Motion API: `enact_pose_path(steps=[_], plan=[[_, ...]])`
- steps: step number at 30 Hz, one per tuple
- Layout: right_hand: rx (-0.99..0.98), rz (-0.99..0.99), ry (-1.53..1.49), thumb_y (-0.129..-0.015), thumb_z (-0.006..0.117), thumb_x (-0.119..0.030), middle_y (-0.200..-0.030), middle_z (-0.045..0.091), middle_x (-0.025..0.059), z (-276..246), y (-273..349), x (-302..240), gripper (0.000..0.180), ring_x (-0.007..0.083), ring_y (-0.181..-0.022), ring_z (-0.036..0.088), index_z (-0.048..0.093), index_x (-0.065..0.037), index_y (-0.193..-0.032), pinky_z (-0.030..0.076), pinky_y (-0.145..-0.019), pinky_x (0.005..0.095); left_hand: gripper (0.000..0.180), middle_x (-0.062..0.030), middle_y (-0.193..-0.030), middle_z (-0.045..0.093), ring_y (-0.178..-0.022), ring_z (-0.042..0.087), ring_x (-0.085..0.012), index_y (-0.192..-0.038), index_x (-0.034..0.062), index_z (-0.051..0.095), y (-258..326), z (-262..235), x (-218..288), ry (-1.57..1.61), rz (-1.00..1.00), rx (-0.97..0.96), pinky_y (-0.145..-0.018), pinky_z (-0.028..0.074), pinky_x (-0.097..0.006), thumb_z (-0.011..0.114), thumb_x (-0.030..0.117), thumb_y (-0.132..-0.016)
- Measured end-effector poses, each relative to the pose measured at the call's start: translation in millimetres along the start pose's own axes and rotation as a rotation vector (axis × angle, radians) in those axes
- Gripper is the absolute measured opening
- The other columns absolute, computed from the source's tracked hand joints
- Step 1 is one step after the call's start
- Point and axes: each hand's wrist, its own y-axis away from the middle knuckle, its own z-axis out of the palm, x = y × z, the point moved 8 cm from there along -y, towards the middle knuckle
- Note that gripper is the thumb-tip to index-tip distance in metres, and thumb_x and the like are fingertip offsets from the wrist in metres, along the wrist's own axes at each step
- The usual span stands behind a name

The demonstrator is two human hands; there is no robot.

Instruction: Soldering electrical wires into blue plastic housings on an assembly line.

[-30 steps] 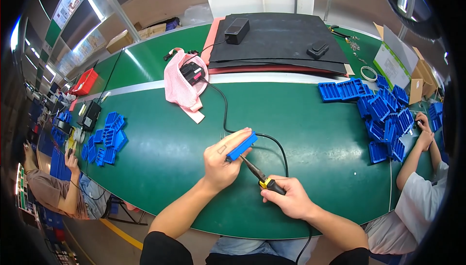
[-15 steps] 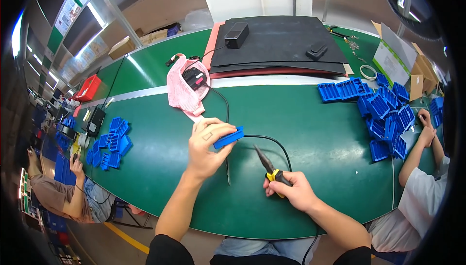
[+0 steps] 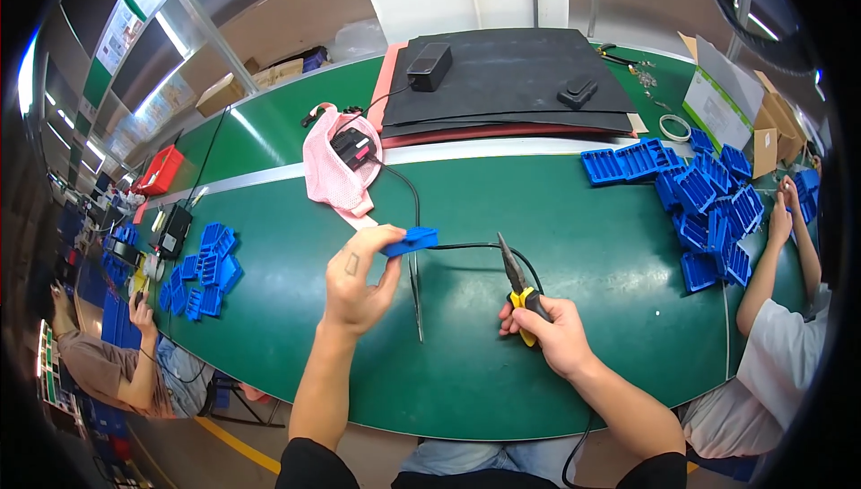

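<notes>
My left hand (image 3: 357, 281) holds a small blue plastic part (image 3: 412, 240) by its end, raised over the green table (image 3: 538, 220). My right hand (image 3: 549, 331) grips yellow-handled pliers (image 3: 517, 286), their jaws pointing up and away from the blue part. A black cable (image 3: 466, 246) runs across the table between my hands. The part and the pliers are apart.
A pile of blue plastic parts (image 3: 704, 198) lies at the right beside another person's arm (image 3: 771, 260). More blue parts (image 3: 208, 267) lie at the left near a seated person (image 3: 108, 372). A pink cloth (image 3: 332, 171) with a black device (image 3: 352, 147) and black mats (image 3: 511, 86) sit farther back.
My left hand has carried the blue part up and to the left, away from the pliers. My right hand has moved slightly right, with the pliers' jaws tipped upward.
</notes>
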Motion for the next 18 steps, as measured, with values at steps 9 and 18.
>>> enact_pose_path(steps=[9,18], plan=[[-0.014,-0.015,0.147,-0.091,0.062,-0.010,-0.083,0.065,0.0031,4,6,-6,0.014,0.0086,-0.078,0.058,0.067,0.003,-0.094,0.047,-0.076,0.0244,0.029,-0.0101,-0.088,0.057,-0.081,0.060,-0.0210,-0.086,0.0012,0.063,6,10,-17,0.141,-0.173,-0.001,-0.077,0.053,-0.032,0.074,-0.009,-0.062],[-0.105,-0.052,0.193,-0.089,0.063,-0.009,-0.088,0.064,0.0040,21,11,-7,0.014,0.0092,-0.080,0.059,0.068,0.003,-0.094,0.047,-0.074,0.0241,0.039,-0.0113,-0.103,0.059,-0.088,0.060,-0.0194,-0.109,-0.0003,0.062,10,32,-1,0.208,-0.225,-0.158,-0.081,0.050,-0.030,0.073,-0.006,-0.072]])
